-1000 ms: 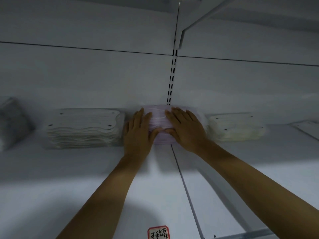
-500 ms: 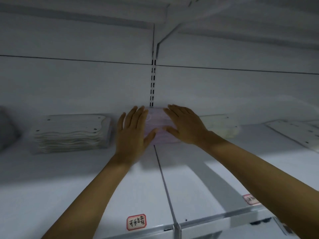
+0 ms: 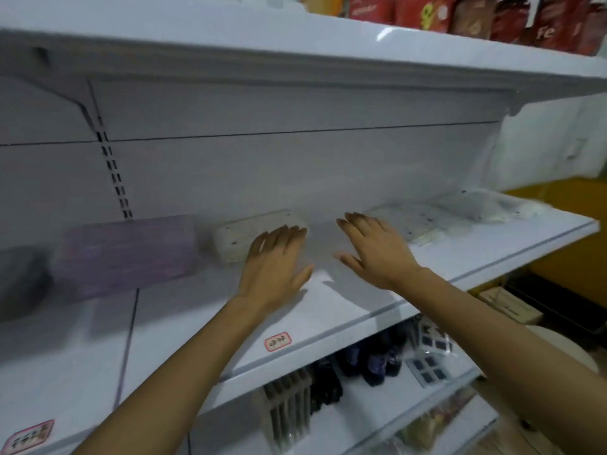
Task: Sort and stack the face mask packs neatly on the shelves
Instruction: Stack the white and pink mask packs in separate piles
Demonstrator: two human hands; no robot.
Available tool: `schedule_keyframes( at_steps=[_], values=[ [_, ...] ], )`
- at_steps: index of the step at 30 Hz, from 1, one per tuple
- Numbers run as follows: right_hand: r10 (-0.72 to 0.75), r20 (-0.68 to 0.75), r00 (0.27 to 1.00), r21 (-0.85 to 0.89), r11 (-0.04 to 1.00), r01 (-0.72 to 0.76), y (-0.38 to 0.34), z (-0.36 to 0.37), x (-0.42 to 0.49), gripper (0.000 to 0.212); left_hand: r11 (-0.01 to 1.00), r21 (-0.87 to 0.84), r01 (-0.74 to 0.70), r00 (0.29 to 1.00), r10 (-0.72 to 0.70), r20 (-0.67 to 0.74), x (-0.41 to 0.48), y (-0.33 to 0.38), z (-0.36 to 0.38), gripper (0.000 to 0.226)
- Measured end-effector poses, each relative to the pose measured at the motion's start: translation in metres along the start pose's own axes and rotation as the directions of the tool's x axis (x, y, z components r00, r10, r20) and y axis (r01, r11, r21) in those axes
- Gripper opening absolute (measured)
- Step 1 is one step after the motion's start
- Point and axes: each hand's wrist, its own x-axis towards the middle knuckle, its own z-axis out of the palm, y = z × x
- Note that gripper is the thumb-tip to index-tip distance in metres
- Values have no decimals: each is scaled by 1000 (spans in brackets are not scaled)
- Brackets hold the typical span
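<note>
A stack of purple mask packs [image 3: 128, 254] lies at the back of the white shelf [image 3: 345, 310], left of my hands. A white stack of packs [image 3: 243, 236] sits to its right, and my left hand [image 3: 274, 267] hovers flat over that stack's near right corner, fingers apart. My right hand [image 3: 374, 249] is open above bare shelf, holding nothing. More white packs [image 3: 414, 221] lie flat just beyond its fingertips, and loose clear-wrapped packs [image 3: 489, 206] lie at the shelf's right end. A grey stack [image 3: 19, 280] shows at the far left.
The shelf above [image 3: 295, 37] overhangs close overhead and carries red bags [image 3: 460, 14]. The shelf below holds dark bottles [image 3: 377, 359] and small carded items [image 3: 427, 362]. Red-edged price labels [image 3: 277, 341] sit on the front edge. A yellow floor area lies to the right.
Both hands have let go of the purple stack and moved right along the shelf. The view has swung right too, so the purple stack now lies left of my hands.
</note>
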Motion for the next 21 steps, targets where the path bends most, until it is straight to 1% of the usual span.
schedule_keyframes(
  at_steps=[2, 4, 8, 11, 14, 17, 21],
  values=[
    [61, 23, 998, -36, 998, -60, 45, -2, -38, 71, 997, -21, -73, 997, 73, 7, 12, 44, 15, 59],
    [122, 58, 991, -39, 992, -120, 88, -4, -74, 73, 993, -41, -113, 993, 114, 35, 24, 87, 30, 61],
    [196, 93, 976, -60, 980, -191, 159, -9, -130, 89, 992, -67, -111, 988, 118, 102, 46, 159, 55, 64],
    [230, 127, 965, -76, 972, -221, 193, -7, -151, 94, 992, -40, -123, 981, 127, 147, 62, 195, 66, 64],
    [243, 118, 963, -34, 970, -240, 218, 2, -159, 96, 994, -45, -105, 976, 111, 185, 78, 213, 77, 67],
    [253, 121, 960, 16, 966, -257, 234, 18, -153, 95, 995, -68, -76, 974, 88, 206, 95, 216, 90, 71],
    [207, 158, 965, 43, 975, -216, 255, 45, -131, 87, 995, -103, 10, 975, 13, 221, 128, 207, 120, 63]
  ],
)
